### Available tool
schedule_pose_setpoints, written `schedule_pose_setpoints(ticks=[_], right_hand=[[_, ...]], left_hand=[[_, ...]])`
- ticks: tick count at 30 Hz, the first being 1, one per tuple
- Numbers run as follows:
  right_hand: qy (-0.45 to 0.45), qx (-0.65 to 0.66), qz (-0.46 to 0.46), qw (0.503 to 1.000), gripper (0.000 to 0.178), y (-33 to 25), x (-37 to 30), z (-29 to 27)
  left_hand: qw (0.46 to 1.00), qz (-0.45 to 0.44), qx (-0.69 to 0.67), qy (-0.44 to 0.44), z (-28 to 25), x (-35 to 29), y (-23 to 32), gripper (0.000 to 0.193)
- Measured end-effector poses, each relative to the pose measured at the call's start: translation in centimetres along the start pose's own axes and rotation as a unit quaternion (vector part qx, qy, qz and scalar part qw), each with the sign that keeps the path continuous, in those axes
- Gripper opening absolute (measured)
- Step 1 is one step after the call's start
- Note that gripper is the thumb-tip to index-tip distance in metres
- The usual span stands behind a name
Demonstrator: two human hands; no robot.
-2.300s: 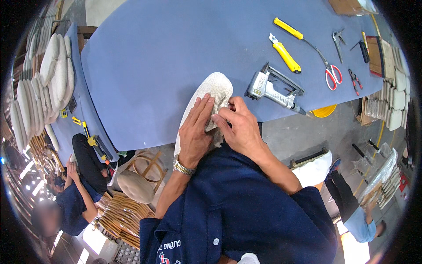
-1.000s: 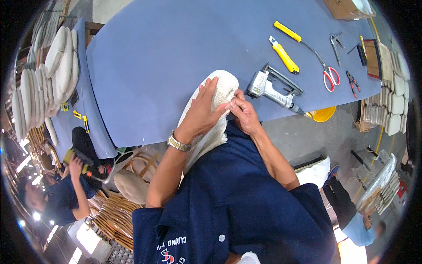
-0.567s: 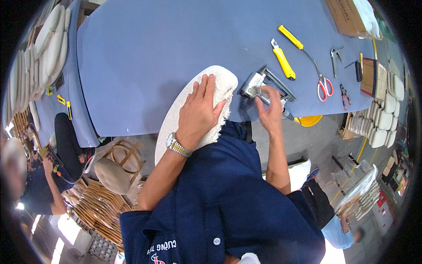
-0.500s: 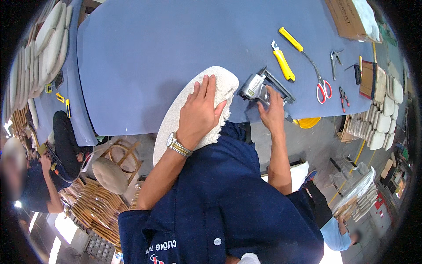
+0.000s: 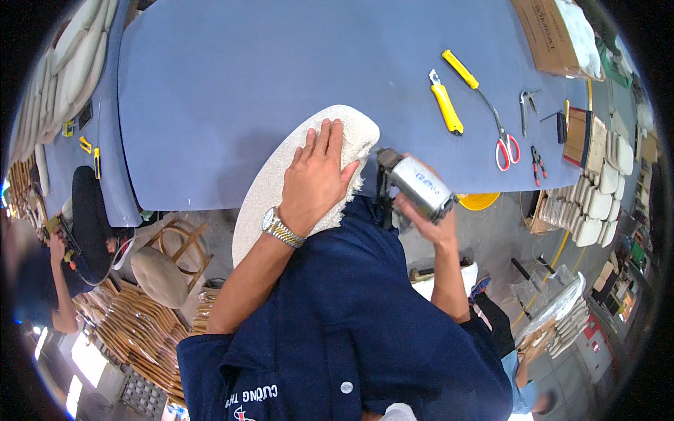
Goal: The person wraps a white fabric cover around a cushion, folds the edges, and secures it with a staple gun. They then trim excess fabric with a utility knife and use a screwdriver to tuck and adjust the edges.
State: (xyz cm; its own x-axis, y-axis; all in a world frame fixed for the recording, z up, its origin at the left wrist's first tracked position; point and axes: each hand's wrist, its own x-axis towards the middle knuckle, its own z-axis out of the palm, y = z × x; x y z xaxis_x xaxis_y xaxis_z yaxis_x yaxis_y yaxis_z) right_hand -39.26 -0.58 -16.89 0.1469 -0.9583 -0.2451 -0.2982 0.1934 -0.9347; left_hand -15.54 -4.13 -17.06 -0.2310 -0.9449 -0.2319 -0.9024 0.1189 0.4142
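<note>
A cream, fabric-covered seat pad [image 5: 263, 184] lies at the near edge of the blue-topped table [image 5: 239, 77], its right side frayed. My left hand [image 5: 314, 179] rests flat on the pad, fingers stretched out and close together, thumb apart. In my right hand [image 5: 430, 223] is a silver and black staple gun [image 5: 423, 188], gripped by its handle. The gun is raised off the table, its front end beside the frayed side of the pad. Whether it touches the pad I cannot tell.
To the right lie a yellow utility knife [image 5: 445, 105], a yellow-handled tool [image 5: 460, 69], red-handled scissors [image 5: 507, 151] and small pliers [image 5: 538, 166]. A cardboard box [image 5: 540, 38] stands at the far right. A co-worker's arm [image 5: 62, 281] is at left, near a round stool cushion [image 5: 160, 277].
My right hand has picked the staple gun up off the table, turned it and brought it toward the pad's frayed side. My left hand stays flat on the pad.
</note>
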Motion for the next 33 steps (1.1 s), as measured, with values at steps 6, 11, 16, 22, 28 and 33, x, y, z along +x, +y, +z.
schedule_pose_setpoints(ticks=[6, 11, 16, 22, 28, 33], right_hand=[[0.000, -0.051, -0.103, 0.993, 0.063, -1.0, -0.4, 2.5], [-0.002, -0.059, -0.104, 0.993, 0.061, -1.7, 0.5, 2.7], [-0.028, -0.068, -0.078, 0.994, 0.058, -2.5, 0.8, 2.5], [-0.045, -0.078, -0.056, 0.994, 0.057, -3.7, 1.5, 2.5], [-0.087, -0.068, -0.001, 0.994, 0.059, -4.3, 2.3, 2.5], [-0.068, -0.044, 0.025, 0.996, 0.059, -3.4, 2.8, 3.4]], left_hand=[[1.000, 0.003, -0.004, -0.018, 0.0, 0.0, -0.3, 0.077], [0.999, -0.008, -0.019, -0.042, -0.7, 0.2, -0.2, 0.079], [0.998, -0.014, -0.037, -0.041, -0.4, 0.2, -0.3, 0.076], [0.995, -0.014, -0.048, -0.090, -1.4, 0.6, -0.1, 0.080], [0.997, -0.023, -0.030, -0.074, -1.1, 0.6, 0.1, 0.079], [0.997, -0.014, -0.052, -0.046, -0.9, 1.1, -0.2, 0.080]])
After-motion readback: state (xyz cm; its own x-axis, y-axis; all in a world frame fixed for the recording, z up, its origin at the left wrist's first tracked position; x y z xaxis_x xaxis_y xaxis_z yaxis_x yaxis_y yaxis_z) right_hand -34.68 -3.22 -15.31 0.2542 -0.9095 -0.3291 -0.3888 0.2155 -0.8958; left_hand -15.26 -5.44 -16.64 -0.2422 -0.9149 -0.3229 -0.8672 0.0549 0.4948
